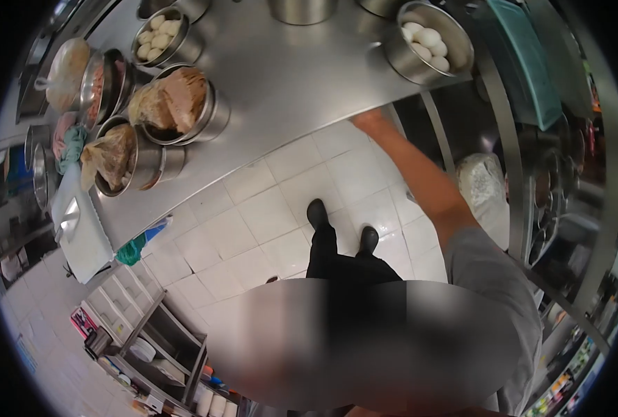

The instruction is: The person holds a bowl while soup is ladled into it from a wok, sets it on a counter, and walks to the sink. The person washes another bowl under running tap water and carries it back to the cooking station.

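My right arm reaches up to the front edge of the steel table [274, 115]. My right hand [369, 121] is at that edge, beside the dark opening under the tabletop. Its fingers are hidden, so I cannot make out their shape or anything in them. Nearest to it on the tabletop is a steel pot [414, 64] of peeled eggs [428, 46]. My left hand does not show; a blurred patch covers the lower middle of the view.
At the left stand steel pots with bagged food [173, 101] and another bag [114, 154], a pot of round white pieces [157, 38], and a white cutting board [79, 226]. A teal tray [526, 62] is at right. Tiled floor [253, 198] lies below.
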A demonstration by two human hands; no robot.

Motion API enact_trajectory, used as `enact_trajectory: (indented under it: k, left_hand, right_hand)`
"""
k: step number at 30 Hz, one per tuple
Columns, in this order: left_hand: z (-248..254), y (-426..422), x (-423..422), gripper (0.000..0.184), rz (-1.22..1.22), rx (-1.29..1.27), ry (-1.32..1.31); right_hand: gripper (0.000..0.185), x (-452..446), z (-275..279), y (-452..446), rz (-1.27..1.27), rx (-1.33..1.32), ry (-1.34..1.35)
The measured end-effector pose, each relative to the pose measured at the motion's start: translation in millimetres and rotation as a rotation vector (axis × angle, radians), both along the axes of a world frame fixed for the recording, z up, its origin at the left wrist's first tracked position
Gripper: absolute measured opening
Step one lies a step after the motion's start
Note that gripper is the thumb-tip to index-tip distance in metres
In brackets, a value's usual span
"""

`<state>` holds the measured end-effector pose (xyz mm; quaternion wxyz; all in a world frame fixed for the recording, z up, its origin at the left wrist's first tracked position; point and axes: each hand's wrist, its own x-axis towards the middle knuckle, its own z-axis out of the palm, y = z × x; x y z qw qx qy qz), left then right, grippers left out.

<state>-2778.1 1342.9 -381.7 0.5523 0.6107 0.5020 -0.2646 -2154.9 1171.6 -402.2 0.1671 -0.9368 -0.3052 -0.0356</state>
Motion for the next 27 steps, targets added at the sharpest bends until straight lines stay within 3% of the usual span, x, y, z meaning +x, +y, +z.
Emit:
enact_trajectory:
  k: [2,6,9,12,14,17,19,23,26,27]
  left_hand:
    - [-2.8,-8.0,40.1,0.051,-0.200,0.065,-0.151]
    - [58.2,-52.8,172.9,0.065,-0.101,-0.305,-0.389]
    - [93.6,-109.6,239.0,0.076,0.051,-0.569,-0.425]
    - [100.7,-180.1,248.8,0.075,0.059,-0.901,-0.462]
    - [114.3,-244.1,233.0,0.069,-0.132,-0.865,-0.297]
    - [141.6,-353.8,193.5,0.076,-0.255,-0.888,-0.221]
    - [155.6,-431.0,173.9,0.085,-0.385,-0.877,-0.200]
    - [181.9,-577.0,138.1,0.090,-0.635,-0.863,-0.214]
    - [214.0,-658.2,133.5,0.087,-0.805,-0.833,-0.252]
    - [223.6,-675.3,139.6,0.085,-0.819,-0.838,-0.259]
  right_hand:
    - [0.018,-52.4,46.7,-31.6,0.087,-0.118,0.004]
    - [0.015,-175.3,86.0,-104.5,0.087,-0.116,0.079]
    - [0.010,-275.7,103.2,-175.4,0.073,-0.136,0.221]
    - [0.010,-365.8,153.7,-260.9,0.136,-0.152,0.300]
    - [0.011,-413.0,187.4,-326.0,0.110,-0.116,0.307]
    - [0.020,-478.0,221.0,-436.0,0.039,-0.021,0.369]
    - [0.027,-523.0,246.6,-511.9,-0.065,0.187,0.409]
    - [0.029,-621.0,295.1,-642.1,-0.678,0.424,0.039]
    - [0.034,-665.6,314.4,-719.9,-1.150,0.681,0.104]
    - [0.034,-667.8,315.8,-740.3,-1.145,0.685,0.139]
